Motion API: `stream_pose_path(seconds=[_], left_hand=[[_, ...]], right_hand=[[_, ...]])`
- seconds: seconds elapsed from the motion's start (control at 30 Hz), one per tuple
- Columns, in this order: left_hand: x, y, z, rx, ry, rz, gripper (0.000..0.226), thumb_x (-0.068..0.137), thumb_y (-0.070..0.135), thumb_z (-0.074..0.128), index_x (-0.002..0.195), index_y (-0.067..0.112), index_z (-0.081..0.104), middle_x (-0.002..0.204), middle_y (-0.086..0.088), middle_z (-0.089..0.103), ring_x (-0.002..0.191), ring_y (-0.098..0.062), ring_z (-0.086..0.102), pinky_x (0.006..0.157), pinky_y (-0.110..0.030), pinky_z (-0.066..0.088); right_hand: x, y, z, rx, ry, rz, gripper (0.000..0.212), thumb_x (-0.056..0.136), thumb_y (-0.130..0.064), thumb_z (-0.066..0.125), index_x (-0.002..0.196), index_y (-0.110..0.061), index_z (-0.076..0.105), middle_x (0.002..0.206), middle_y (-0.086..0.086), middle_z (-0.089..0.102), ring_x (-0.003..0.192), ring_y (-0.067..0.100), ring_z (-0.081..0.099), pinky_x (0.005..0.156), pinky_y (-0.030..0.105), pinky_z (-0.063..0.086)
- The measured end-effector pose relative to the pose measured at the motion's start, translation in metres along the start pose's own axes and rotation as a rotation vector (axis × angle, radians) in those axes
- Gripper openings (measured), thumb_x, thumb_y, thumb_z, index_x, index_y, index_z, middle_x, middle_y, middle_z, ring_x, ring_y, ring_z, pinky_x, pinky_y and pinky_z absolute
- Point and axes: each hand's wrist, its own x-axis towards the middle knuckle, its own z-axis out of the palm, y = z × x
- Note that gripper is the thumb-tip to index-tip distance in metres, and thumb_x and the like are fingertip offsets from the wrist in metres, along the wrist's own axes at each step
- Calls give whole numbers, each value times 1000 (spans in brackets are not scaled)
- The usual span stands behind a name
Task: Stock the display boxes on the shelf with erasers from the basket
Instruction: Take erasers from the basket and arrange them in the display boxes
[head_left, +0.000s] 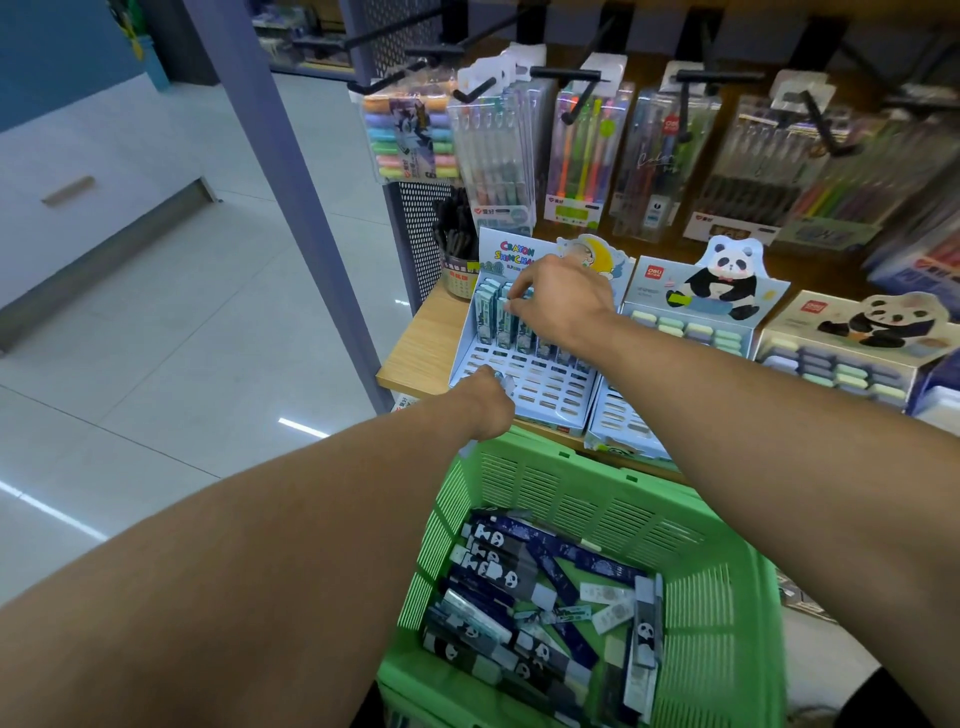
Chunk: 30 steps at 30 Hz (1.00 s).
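Setting: stationery shop aisle, pale tiled floor (171, 338), wooden shelf (423, 343) w/ pen packs (582, 156) hung on hooks above.
Crayon box: light-blue display box (524, 374) at shelf's left end, gridded w/ slots; back rows held upright erasers (501, 317), front rows showed bare slots.
Panda boxes: two display boxes to the right, near one (696, 317) & far one (841, 358), both w/ panda cut-outs, both holding rows of pastel blocks.
Pen cup: round cup (457, 260) of dark pens behind the crayon box, left side.
Basket: green slatted basket (722, 597) below shelf edge, between the forearms; loose pile of long eraser packs (519, 597) inside, lying crossed at all angles.
Eraser look: slim long sleeves, dark navy/black w/ panda print, some pale blue-white; white ends showing on a few.
Right hand: right hand (561, 301) over the back rows of the crayon box, fingertips pinching the top of an upright eraser.
Left hand: left hand (485, 397) at the front edge of the crayon box, fingers curled round a small pale item; can't tell what exactly.
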Motion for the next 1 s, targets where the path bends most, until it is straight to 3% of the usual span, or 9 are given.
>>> stream_pose_path(seconds=[0.1,0.37,0.57,0.73,0.83,0.93,1.0], left_hand=[[0,1,-1,8,-3,8,51,101,5,39,148,-3,22,148,-24,35,133,-41,41,97,-50,46],[-1,0,-2,5,-4,10,49,101,6,39,147,-2,24,149,-24,35,135,-42,40,101,-50,43],[-1,1,-3,7,1,13,49,101,7,40,146,-2,25,148,-25,36,133,-42,41,99,-49,45],[-1,1,-3,5,1,11,48,101,7,39,146,-3,25,148,-26,35,133,-43,40,100,-51,44],[-3,2,-3,-10,1,9,49,102,10,39,148,1,25,147,-23,36,131,-41,43,98,-48,45],[-4,3,-3,-59,32,19,46,102,10,40,145,-1,28,139,-24,42,112,-38,53,78,-41,44],[-4,4,-5,-152,61,19,48,100,7,43,145,-1,28,132,-21,46,100,-33,54,74,-37,44]], right_hand=[[1,2,-4,-3,-1,39,18,89,-47,73,92,-29,74,111,-4,71,107,20,60,71,29,39],[5,9,-7,-17,-44,89,9,84,-35,79,89,-29,73,107,-6,69,104,20,62,72,30,39],[11,10,0,-8,-60,145,9,79,-30,78,80,-22,76,91,-2,72,86,22,66,68,31,51],[12,11,3,-19,-48,145,13,79,-33,80,84,-22,75,93,-2,71,88,23,66,66,30,47],[11,11,3,-17,-49,137,12,80,-32,80,82,-22,75,94,-1,72,88,24,66,70,32,52],[7,9,-1,-7,-46,126,17,81,-39,81,83,-22,76,91,-2,72,86,23,65,69,31,48],[4,8,-11,36,-8,130,21,84,-44,78,83,-24,75,90,-4,70,88,22,62,70,32,44]])
